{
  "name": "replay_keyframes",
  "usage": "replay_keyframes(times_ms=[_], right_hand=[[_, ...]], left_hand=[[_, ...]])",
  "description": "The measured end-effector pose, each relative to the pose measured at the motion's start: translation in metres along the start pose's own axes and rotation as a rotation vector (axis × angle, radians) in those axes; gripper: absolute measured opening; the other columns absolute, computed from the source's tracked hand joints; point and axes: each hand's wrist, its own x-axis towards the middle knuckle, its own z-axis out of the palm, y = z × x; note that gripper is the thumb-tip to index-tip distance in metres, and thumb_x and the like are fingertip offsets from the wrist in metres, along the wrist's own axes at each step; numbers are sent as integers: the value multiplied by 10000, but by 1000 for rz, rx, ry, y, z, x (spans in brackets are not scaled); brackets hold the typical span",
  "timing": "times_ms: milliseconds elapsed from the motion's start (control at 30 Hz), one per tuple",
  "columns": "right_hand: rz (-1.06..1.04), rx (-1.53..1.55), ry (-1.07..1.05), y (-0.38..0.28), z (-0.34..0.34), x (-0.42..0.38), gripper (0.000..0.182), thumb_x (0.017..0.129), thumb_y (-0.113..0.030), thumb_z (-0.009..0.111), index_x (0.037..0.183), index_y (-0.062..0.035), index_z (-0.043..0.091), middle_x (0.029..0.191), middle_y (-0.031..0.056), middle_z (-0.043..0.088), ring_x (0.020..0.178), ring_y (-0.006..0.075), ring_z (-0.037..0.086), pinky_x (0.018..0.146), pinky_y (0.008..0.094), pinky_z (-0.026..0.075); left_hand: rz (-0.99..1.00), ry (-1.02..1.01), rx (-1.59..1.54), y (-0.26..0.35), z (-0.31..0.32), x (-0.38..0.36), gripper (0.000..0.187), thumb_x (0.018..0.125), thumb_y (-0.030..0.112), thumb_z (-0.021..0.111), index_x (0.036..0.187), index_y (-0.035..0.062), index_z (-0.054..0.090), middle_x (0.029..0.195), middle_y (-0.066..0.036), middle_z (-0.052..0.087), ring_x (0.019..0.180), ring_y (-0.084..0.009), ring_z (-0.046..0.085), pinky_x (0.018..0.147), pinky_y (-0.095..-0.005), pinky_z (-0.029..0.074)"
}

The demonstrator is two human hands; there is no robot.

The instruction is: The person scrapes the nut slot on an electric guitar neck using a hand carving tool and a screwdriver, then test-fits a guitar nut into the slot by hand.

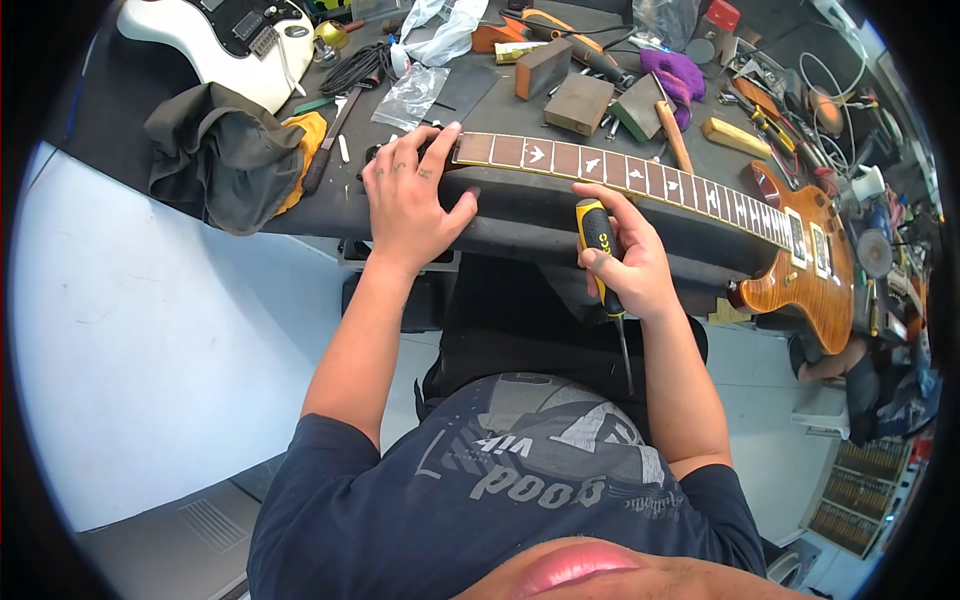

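An electric guitar with an amber flame-top body [800, 292] lies along the bench, its neck pointing left. Its fretboard [625, 173] has bird-shaped inlays and carries no visible strings. At the headstock end, my left hand [415, 190] rests over the guitar with fingers spread and thumb out; it hides most of the headstock. My right hand [640, 262] is wrapped round the yellow-and-black handle of a screwdriver [597, 238], whose shaft points down toward my lap. The right index finger reaches up to the near edge of the neck.
A white guitar body [225, 50] lies back left, near a dark cloth [222, 160]. Behind the neck are sanding blocks [578, 104], a hammer [674, 138] and a purple cloth [680, 82]. Tools and cables crowd the right side. Another person's arm [835, 362] shows at far right.
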Motion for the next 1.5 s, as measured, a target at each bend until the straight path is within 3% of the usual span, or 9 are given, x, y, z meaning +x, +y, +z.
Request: replay_keyframes(times_ms=[267,433,567,667,900,1233,1333,1400,1500], right_hand=[[18,31,36,-28,-7,5,731,956,-6,712,1670,-98,588,936,38,658,648,108,637,580,295,550],[-405,56,381,-120,-52,32,543,1047,-102,679,1574,-4,595,899,112,708,546,169,642,565,329,572],[-606,406,772,-180,-123,94,207,1162,-164,622,1321,-35,597,943,158,722,774,255,739,723,381,620],[-487,686,904,-180,-186,148,231,1233,-295,619,1271,-78,550,1130,170,726,931,320,751,804,540,642],[-383,860,914,-91,-193,227,322,1148,-1,691,1394,150,549,1389,289,656,1264,485,735,1177,717,624],[12,369,979,-72,-207,245,501,974,-2,840,1391,133,596,1392,280,695,1213,422,760,1050,676,657],[-218,-116,934,-105,-178,197,860,905,-161,909,1602,73,461,1457,251,671,1339,366,658,1146,532,542],[-369,-54,781,-126,-128,140,744,956,-149,885,1573,51,521,1477,187,683,1338,258,663,1151,414,522],[-602,144,310,-149,-47,16,288,1090,-92,752,1343,16,666,1193,117,728,990,210,695,947,369,541]], left_hand=[[12,60,-96,-7,2,-4,829,833,304,911,1588,135,613,1600,-94,643,1478,-374,560,1263,-553,391],[28,41,-119,-9,-2,-5,828,844,299,908,1587,122,587,1612,-102,640,1502,-375,556,1281,-562,381],[18,49,-127,-7,-2,-7,807,850,314,908,1574,132,600,1604,-85,640,1495,-361,565,1294,-570,371],[21,67,-139,-6,2,-7,765,849,314,905,1537,123,630,1588,-82,651,1485,-355,574,1289,-565,380],[48,68,-107,-8,-2,-8,730,846,285,895,1510,102,654,1587,-90,674,1472,-361,593,1270,-550,405],[45,59,-100,-8,-1,-8,713,845,278,894,1497,104,664,1592,-83,677,1474,-352,601,1266,-544,412],[39,64,-95,-7,0,-8,690,848,285,893,1480,115,673,1559,-81,669,1444,-352,601,1264,-553,401],[48,73,-186,-10,1,-6,680,868,279,888,1488,109,668,1558,-93,670,1445,-361,601,1275,-561,386],[-58,102,-352,-20,-21,1,535,944,215,851,1431,55,699,1449,-142,740,1332,-384,687,1187,-514,497]])
